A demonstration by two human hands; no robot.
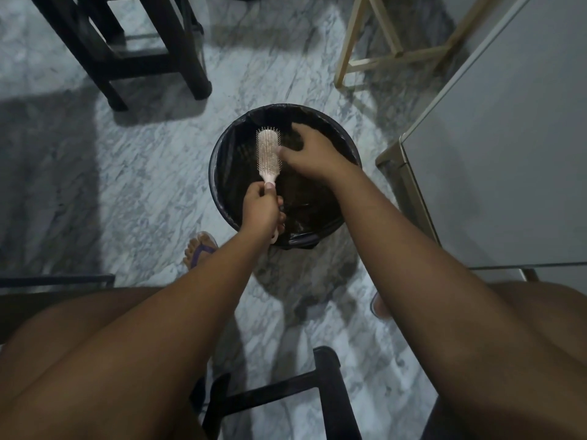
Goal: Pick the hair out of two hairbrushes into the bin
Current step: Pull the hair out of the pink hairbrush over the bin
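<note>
Over bin [222, 160] | left hand [262, 208] clenched round pink hairbrush [269, 154] handle | right hand [306, 154] fingers curled at bristles, hair unseen | pluck from bristle roots, keep brush above liner

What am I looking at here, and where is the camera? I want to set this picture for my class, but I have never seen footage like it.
There is no machine: a person wears one wide-angle camera on the head, looking down past their own arms and knees. They appear to be seated. The left hand grips the handle of a pale pink hairbrush, bristles up, over a round bin lined with a black bag. The right hand reaches across the bin, its fingers at the edge of the bristles, seemingly picking at hair. The bin stands on a marble floor. Around it are a dark stool, a light wooden frame and a grey cabinet. A second brush is not visible.
</note>
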